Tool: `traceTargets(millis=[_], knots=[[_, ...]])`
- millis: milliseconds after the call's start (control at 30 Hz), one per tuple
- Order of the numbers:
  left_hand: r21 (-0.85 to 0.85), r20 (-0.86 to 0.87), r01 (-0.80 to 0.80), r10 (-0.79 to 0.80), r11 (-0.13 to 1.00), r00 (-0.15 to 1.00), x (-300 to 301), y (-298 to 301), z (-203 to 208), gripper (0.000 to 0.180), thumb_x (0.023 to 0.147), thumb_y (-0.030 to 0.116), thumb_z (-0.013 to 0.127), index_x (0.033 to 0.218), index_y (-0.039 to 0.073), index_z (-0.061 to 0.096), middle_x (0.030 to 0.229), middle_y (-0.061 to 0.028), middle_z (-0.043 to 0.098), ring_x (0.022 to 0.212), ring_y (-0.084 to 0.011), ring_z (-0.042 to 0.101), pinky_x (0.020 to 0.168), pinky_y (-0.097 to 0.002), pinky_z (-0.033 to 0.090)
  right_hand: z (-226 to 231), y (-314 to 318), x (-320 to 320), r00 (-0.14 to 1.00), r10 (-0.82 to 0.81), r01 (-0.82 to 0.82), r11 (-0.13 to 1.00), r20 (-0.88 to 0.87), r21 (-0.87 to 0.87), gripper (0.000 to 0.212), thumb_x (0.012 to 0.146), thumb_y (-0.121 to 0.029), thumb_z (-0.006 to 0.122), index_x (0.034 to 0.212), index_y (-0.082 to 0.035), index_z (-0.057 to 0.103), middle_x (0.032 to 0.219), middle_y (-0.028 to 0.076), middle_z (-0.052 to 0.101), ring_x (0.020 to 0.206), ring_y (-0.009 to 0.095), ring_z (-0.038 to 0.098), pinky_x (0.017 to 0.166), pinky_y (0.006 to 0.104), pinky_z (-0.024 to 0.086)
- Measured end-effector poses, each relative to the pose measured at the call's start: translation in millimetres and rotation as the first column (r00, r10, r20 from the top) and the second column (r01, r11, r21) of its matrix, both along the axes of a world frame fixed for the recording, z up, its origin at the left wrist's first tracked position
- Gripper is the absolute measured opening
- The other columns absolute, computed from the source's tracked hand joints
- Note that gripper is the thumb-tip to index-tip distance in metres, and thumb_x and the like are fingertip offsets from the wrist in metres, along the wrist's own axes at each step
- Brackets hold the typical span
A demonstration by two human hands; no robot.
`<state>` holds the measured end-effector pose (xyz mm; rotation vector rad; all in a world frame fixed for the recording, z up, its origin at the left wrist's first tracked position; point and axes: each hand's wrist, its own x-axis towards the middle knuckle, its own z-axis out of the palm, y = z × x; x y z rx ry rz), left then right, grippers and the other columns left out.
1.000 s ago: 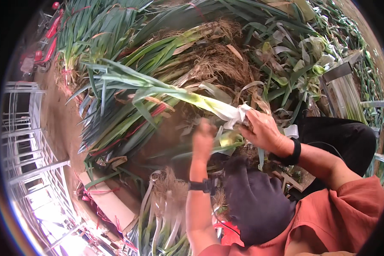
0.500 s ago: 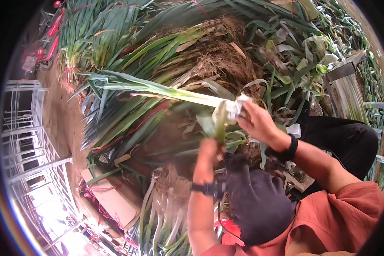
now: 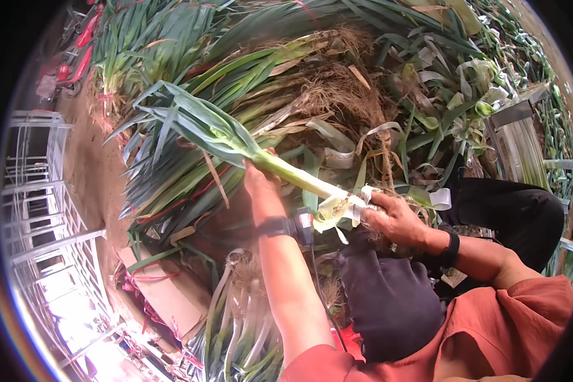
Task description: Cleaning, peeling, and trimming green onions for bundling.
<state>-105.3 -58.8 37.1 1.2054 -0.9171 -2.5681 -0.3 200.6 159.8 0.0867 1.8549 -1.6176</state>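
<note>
Head | left hand (image 3: pixel 263 183) wraps the long green-and-white leek (image 3: pixel 293 172) below its fanned leaves; right hand (image 3: pixel 396 219) pinches its white root end | uneven pull between 2 hands might snap the stalk | brown floor (image 3: pixel 88 165), heaped dark-green leafy leeks (image 3: pixel 162 184), white barred metal rack (image 3: pixel 57 247) at left

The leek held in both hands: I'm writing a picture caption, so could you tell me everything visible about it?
The leek is long, with blue-green leaves fanning toward the upper left and a smooth-looking stalk paling from light green to white. A pale yellowish loose layer hangs at the white end. It slants down to the right, above the leek pile. The left hand grips it just below the leaves; the right hand holds the white end, whose tip is hidden.
</note>
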Motion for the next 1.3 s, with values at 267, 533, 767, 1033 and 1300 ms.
traceTargets(millis=[267,533,767,1033,1300], knots=[[0.231,0.21,0.754,-0.788,0.615,0.579,128,67,-26,0.025,0.084,0.024,0.056,0.095,0.001,0.059,0.067,-0.0072,0.061,0.04,-0.0096,0.046,0.033,-0.0189,0.031,-32,0,-47,0.949,-0.289,0.257,0.941,-0.128,-0.223,0.028,0.086,-0.015,0.058,0.108,0.001,0.05,0.087,0.003,0.058,0.077,0.007,0.053,0.067,0.0232,0.045],[-0.615,0.482,0.678,-0.489,0.401,0.727,99,10,-17,0.04,0.09,0.032,0.046,0.102,-0.006,0.051,0.1,-0.0275,0.056,0.095,-0.0338,0.057,0.076,-0.0406,0.046,-25,-14,-34,0.888,0.053,0.061,0.971,-0.457,0.233,0.04,0.082,-0.023,0.06,0.111,-0.003,0.041,0.071,0.02,0.059,0.063,0.035,0.06,0.057,0.038,0.046],[0.027,0.263,0.235,-0.234,0.972,0.936,16,33,24,0.023,0.086,0.026,0.059,0.078,0.008,0.046,0.058,-0.0035,0.048,0.052,-0.0212,0.048,0.049,-0.0346,0.042,-27,-23,-13,0.871,0.223,-0.171,0.973,-0.438,0.156,0.039,0.08,-0.027,0.063,0.105,-0.001,0.047,0.08,0.014,0.06,0.074,0.025,0.061,0.064,0.0358,0.048],[0.453,-0.151,0.182,-0.126,0.873,0.981,10,48,36,0.02,0.086,0.019,0.054,0.072,0.012,0.041,0.057,0.0021,0.041,0.049,-0.0102,0.042,0.048,-0.0247,0.039,-66,-15,-101,0.903,0.015,-0.113,0.973,-0.43,-0.203,0.05,0.092,-0.029,0.043,0.133,0.0,0.034,0.134,0.012,0.04,0.118,0.02,0.043,0.099,0.0306,0.032],[0.348,-0.078,0.008,0.021,0.938,0.997,-19,55,68,0.018,0.087,0.016,0.05,0.074,0.009,0.04,0.057,0.0003,0.043,0.049,-0.0107,0.041,0.051,-0.0251,0.042,-65,-49,-88,0.939,0.113,0.092,0.827,0.324,-0.555,0.047,0.094,-0.043,0.038,0.1,-0.002,0.059,0.081,-0.002,0.059,0.069,0.006,0.053,0.063,0.0228,0.045]])
